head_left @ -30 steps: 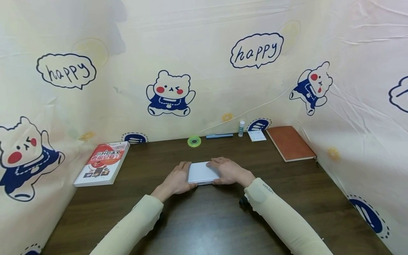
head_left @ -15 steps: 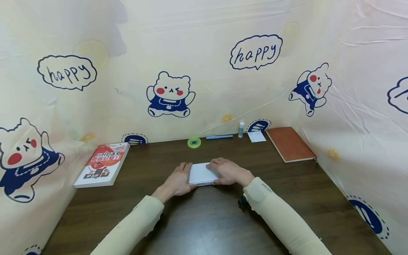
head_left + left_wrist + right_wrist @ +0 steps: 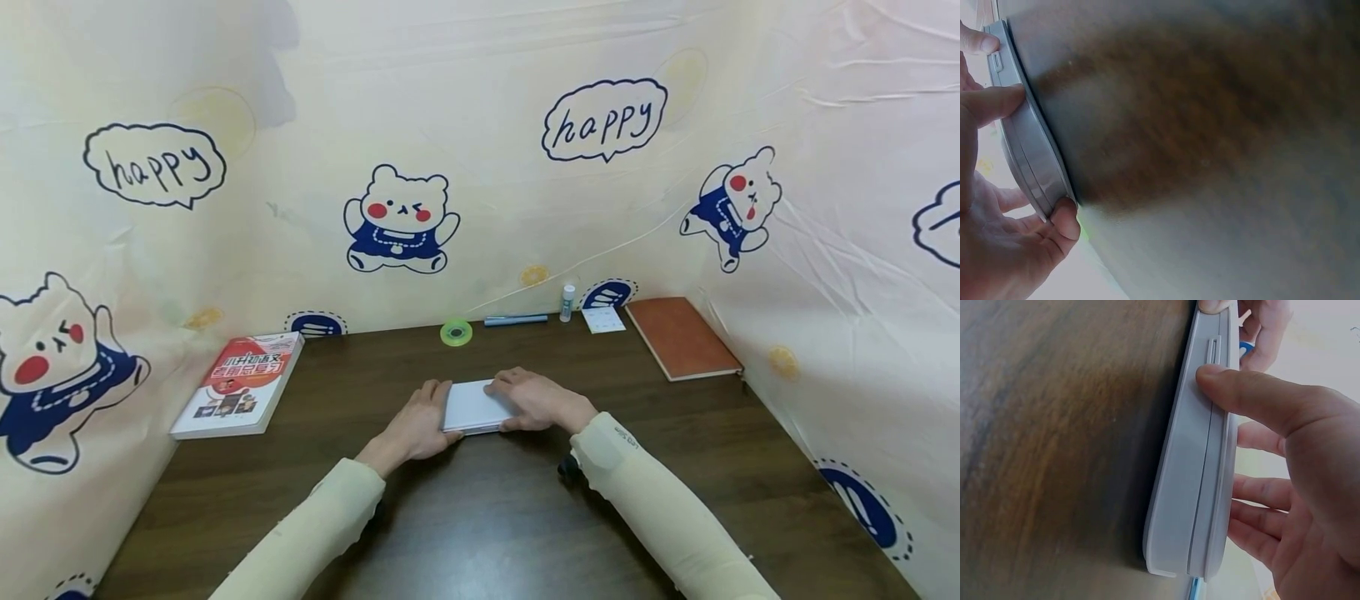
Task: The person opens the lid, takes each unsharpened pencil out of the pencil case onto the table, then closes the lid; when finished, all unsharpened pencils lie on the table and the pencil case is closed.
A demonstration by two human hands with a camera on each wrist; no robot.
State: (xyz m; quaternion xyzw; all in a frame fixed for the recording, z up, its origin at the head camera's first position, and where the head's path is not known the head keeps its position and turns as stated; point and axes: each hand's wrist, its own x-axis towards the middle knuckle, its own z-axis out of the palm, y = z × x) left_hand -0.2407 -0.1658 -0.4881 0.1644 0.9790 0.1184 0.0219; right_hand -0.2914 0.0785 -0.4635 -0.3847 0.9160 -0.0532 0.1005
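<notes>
A flat whitish plastic case (image 3: 472,407) lies on the dark wooden table (image 3: 450,517) between my two hands. My left hand (image 3: 416,423) grips its left end, thumb (image 3: 1004,101) on the front edge and fingers wrapped round the end. On the right half, my right hand (image 3: 542,400) has its thumb (image 3: 1216,378) against the front edge and its other fingers over the top. Both wrist views show a seam along that edge and a small latch (image 3: 1213,350) near the thumbs. The lid sits closed.
At the back stand green tape (image 3: 457,333), a blue pen (image 3: 516,320), a glue stick (image 3: 567,304) and a small paper (image 3: 604,320). A brown notebook (image 3: 684,337) lies right, a red-and-white book (image 3: 238,386) left. Printed cloth walls (image 3: 487,108) enclose the table.
</notes>
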